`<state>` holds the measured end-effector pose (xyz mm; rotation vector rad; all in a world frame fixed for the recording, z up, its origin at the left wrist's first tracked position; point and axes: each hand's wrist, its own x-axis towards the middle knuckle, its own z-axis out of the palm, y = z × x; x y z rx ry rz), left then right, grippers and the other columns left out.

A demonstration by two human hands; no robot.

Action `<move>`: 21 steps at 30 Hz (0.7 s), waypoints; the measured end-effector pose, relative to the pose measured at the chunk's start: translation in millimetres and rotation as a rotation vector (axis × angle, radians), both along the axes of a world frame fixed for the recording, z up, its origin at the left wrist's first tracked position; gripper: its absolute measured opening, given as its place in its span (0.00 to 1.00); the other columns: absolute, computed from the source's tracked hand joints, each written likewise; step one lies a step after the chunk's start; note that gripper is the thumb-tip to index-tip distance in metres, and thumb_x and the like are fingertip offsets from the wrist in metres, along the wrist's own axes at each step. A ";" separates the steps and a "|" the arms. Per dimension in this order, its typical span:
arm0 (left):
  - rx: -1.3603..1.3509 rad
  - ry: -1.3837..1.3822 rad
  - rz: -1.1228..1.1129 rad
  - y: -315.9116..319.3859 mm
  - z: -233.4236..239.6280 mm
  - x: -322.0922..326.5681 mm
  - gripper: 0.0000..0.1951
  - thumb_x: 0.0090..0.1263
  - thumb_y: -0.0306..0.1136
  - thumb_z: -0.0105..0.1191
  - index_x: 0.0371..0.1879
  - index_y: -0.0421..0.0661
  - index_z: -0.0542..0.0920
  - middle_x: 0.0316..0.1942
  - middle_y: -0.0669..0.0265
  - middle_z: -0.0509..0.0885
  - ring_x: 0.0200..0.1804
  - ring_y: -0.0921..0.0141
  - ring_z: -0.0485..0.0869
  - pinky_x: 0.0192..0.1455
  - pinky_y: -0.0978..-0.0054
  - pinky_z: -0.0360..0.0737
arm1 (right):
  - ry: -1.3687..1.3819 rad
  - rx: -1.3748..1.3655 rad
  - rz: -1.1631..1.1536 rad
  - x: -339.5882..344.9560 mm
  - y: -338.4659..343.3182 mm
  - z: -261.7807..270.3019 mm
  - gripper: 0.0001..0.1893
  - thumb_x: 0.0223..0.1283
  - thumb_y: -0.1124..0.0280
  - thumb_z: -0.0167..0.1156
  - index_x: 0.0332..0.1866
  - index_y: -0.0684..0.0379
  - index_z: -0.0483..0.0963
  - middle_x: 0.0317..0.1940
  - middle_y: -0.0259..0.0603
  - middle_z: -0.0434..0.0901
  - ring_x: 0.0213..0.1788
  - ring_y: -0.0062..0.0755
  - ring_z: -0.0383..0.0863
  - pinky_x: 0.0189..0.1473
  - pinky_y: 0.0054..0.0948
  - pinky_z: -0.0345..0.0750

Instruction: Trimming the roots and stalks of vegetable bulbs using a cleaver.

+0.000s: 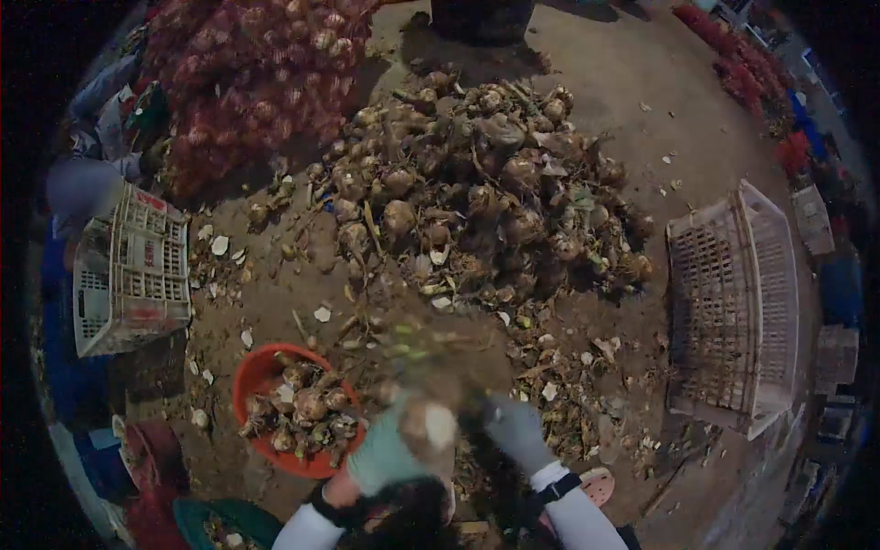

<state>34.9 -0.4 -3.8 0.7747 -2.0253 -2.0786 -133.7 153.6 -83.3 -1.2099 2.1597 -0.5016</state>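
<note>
My left hand (pixel 390 443), in a pale green glove, is closed around a large bulb (pixel 427 425) that shows a white patch. Motion blur covers the bulb and the stalks above it. My right hand (pixel 514 427), in a grey glove, is just right of the bulb with its fingers curled. Whether it holds anything is lost in blur and shadow. Left of my left hand sits an orange basin (pixel 249 364) with several bulbs (pixel 309 405) inside. Beyond both hands lies a large heap of dirty bulbs (pixel 481 192) with roots and dry leaves.
White plastic crates stand at left (pixel 152 258) and right (pixel 715 316). Red mesh sacks of bulbs (pixel 261 82) are piled at upper left, near a person (pixel 103 165). A dark container (pixel 481 20) is at the top. Peelings (pixel 550 392) litter the ground. A green container (pixel 206 512) sits lower left.
</note>
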 end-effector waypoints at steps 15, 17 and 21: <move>0.072 -0.264 -0.133 1.6 -25.7 2.6 0.27 0.57 0.41 0.59 0.57 0.49 0.71 0.59 0.56 0.69 0.63 0.55 0.63 0.67 0.64 0.59 | -0.346 -0.287 -0.107 14.6 -43.0 87.9 0.14 0.41 0.73 0.64 0.38 0.58 0.74 0.31 0.46 0.78 0.36 0.47 0.78 0.37 0.37 0.74; -0.462 -0.242 -0.079 0.2 -22.9 8.7 0.21 0.53 0.37 0.57 0.47 0.44 0.76 0.48 0.57 0.76 0.53 0.55 0.72 0.57 0.59 0.67 | -0.187 -0.319 -0.059 15.9 -43.4 93.5 0.16 0.39 0.73 0.63 0.39 0.58 0.74 0.32 0.47 0.78 0.39 0.50 0.77 0.38 0.39 0.74; -0.741 -0.330 0.204 -11.4 11.9 9.1 0.20 0.45 0.34 0.60 0.39 0.43 0.74 0.38 0.55 0.77 0.41 0.55 0.76 0.45 0.58 0.72 | -0.337 0.076 0.007 11.3 -18.8 46.2 0.16 0.44 0.66 0.62 0.40 0.59 0.73 0.35 0.48 0.79 0.41 0.50 0.78 0.40 0.38 0.75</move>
